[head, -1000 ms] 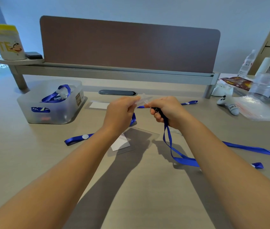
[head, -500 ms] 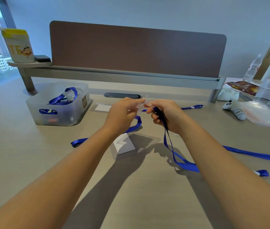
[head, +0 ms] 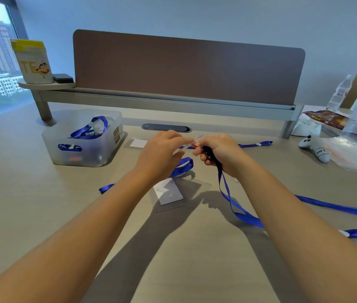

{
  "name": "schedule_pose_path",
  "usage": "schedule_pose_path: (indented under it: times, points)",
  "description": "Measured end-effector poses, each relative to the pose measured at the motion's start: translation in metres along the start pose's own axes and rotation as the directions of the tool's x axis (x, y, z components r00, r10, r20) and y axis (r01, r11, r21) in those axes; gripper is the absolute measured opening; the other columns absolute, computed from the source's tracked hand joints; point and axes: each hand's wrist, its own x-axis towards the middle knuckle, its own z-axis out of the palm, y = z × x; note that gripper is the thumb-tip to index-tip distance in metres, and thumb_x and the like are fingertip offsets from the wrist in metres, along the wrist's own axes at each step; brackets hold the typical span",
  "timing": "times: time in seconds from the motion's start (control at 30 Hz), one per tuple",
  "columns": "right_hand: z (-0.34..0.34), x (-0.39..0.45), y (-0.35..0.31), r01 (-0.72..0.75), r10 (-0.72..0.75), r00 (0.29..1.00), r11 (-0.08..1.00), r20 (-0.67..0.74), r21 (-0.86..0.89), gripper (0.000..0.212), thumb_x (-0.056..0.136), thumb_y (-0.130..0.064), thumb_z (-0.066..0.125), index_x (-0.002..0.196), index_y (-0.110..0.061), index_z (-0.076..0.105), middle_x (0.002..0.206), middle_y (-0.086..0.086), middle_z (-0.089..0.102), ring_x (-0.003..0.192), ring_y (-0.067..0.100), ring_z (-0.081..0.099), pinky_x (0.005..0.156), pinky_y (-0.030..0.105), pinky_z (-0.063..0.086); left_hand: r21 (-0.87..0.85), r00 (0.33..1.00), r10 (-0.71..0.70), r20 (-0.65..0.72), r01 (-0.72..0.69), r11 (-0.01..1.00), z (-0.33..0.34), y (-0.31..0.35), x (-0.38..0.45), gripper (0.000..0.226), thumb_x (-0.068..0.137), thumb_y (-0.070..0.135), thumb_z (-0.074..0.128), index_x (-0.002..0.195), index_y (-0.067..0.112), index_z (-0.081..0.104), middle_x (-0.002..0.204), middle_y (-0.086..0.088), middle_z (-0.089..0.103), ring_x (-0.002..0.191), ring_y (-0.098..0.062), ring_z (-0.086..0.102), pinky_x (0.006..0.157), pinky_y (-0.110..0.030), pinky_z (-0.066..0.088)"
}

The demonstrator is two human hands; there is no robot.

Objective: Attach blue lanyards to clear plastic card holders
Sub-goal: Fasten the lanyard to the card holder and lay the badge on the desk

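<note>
Above the desk, my left hand (head: 160, 156) pinches a clear plastic card holder (head: 197, 139), seen edge-on between both hands. My right hand (head: 219, 154) grips the dark clip end of a blue lanyard (head: 225, 193); its strap hangs down and loops on the desk to the right. The clip meets the holder's top edge at my fingertips; whether it is hooked in is hidden. Beneath my hands, a second clear holder (head: 168, 194) with a white card lies flat, and another blue lanyard (head: 182, 167) curls beside it.
A translucent bin (head: 81, 158) with lanyards stands at the left. A flat holder with a card (head: 137, 143) lies behind my left hand. A small toy (head: 315, 147), plastic bags (head: 352, 156) and a bottle (head: 339, 92) crowd the right. A brown divider (head: 186, 66) backs the desk.
The view has shifted a little to the left and up. My hands have stayed together at the holder and clip, with only small finger movement.
</note>
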Motion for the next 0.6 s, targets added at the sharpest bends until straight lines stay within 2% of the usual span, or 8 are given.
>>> schedule_pose_path:
  times: [0.03, 0.1, 0.17, 0.23, 0.3, 0.4, 0.53, 0.6]
  points:
    - [0.001, 0.001, 0.000, 0.024, -0.023, 1.000, 0.999, 0.005, -0.047, 0.021, 0.093, -0.012, 0.045, 0.081, -0.006, 0.061, 0.064, 0.002, 0.057, 0.051, 0.009, 0.047, 0.047, 0.014, 0.042, -0.039, 0.995, -0.071, 0.072, 0.074, 0.997, -0.001, 0.001, 0.001, 0.036, 0.091, 0.017, 0.052, 0.126, 0.018, 0.053, 0.131, -0.007, 0.056, 0.120, -0.024, 0.049, 0.098, -0.034, 0.043]
    - [0.002, 0.002, 0.001, 0.064, -0.062, 0.998, 0.992, 0.024, -0.112, 0.020, 0.095, -0.012, 0.044, 0.093, -0.004, 0.062, 0.064, 0.001, 0.057, 0.051, 0.008, 0.048, 0.047, 0.013, 0.042, -0.145, 0.979, -0.138, 0.153, 0.161, 0.976, -0.005, 0.003, 0.004, 0.036, 0.089, 0.023, 0.054, 0.124, 0.018, 0.055, 0.131, -0.005, 0.056, 0.118, -0.020, 0.050, 0.096, -0.033, 0.042]
    - [0.004, 0.002, 0.001, 0.090, -0.085, 0.996, 0.987, 0.038, -0.136, 0.022, 0.095, -0.012, 0.043, 0.097, -0.002, 0.062, 0.064, 0.001, 0.057, 0.051, 0.008, 0.047, 0.046, 0.012, 0.041, -0.266, 0.962, -0.193, 0.194, 0.241, 0.933, -0.008, 0.006, 0.008, 0.033, 0.089, 0.027, 0.053, 0.120, 0.014, 0.058, 0.125, -0.006, 0.061, 0.106, -0.015, 0.054, 0.086, -0.030, 0.044]
    - [0.006, 0.002, 0.001, 0.107, -0.100, 0.994, 0.980, 0.046, -0.169, 0.023, 0.096, -0.012, 0.042, 0.090, -0.003, 0.062, 0.065, 0.000, 0.057, 0.051, 0.008, 0.048, 0.044, 0.010, 0.041, -0.333, 0.948, -0.247, 0.202, 0.303, 0.893, -0.007, 0.006, 0.013, 0.032, 0.091, 0.026, 0.050, 0.116, 0.010, 0.061, 0.119, -0.010, 0.065, 0.095, -0.012, 0.053, 0.082, -0.027, 0.043]
    - [0.009, 0.003, 0.000, 0.123, -0.115, 0.992, 0.969, 0.049, -0.216, 0.025, 0.096, -0.012, 0.041, 0.095, 0.000, 0.064, 0.066, 0.000, 0.057, 0.052, 0.008, 0.048, 0.043, 0.008, 0.041, -0.330, 0.937, -0.298, 0.183, 0.344, 0.879, -0.007, 0.005, 0.018, 0.030, 0.091, 0.024, 0.050, 0.113, 0.007, 0.063, 0.115, -0.013, 0.066, 0.090, -0.013, 0.051, 0.078, -0.025, 0.044]
    - [0.012, 0.004, -0.002, 0.138, -0.127, 0.990, 0.947, 0.057, -0.291, 0.028, 0.096, -0.011, 0.041, 0.109, 0.004, 0.061, 0.066, -0.002, 0.057, 0.053, 0.008, 0.049, 0.044, 0.009, 0.043, -0.245, 0.932, -0.307, 0.194, 0.349, 0.905, -0.010, 0.006, 0.025, 0.029, 0.090, 0.022, 0.052, 0.111, 0.006, 0.065, 0.111, -0.015, 0.067, 0.084, -0.016, 0.051, 0.063, -0.017, 0.042]
    - [0.014, 0.002, -0.004, 0.183, -0.170, 0.983, 0.900, 0.068, -0.395, 0.027, 0.096, -0.011, 0.041, 0.110, 0.003, 0.060, 0.071, 0.001, 0.057, 0.055, 0.008, 0.049, 0.056, 0.017, 0.044, -0.123, 0.923, -0.309, 0.229, 0.343, 0.931, -0.014, 0.007, 0.031, 0.029, 0.090, 0.021, 0.053, 0.111, 0.006, 0.065, 0.110, -0.017, 0.068, 0.082, -0.018, 0.053, 0.079, -0.029, 0.048]
    - [0.015, 0.001, -0.005, 0.208, -0.199, 0.978, 0.877, 0.067, -0.433, 0.028, 0.097, -0.011, 0.040, 0.110, 0.002, 0.059, 0.080, 0.006, 0.057, 0.056, 0.008, 0.048, 0.058, 0.018, 0.043, -0.099, 0.926, -0.304, 0.222, 0.332, 0.938, -0.015, 0.008, 0.032, 0.029, 0.090, 0.021, 0.053, 0.110, 0.005, 0.065, 0.109, -0.017, 0.068, 0.082, -0.018, 0.052, 0.080, -0.028, 0.047]
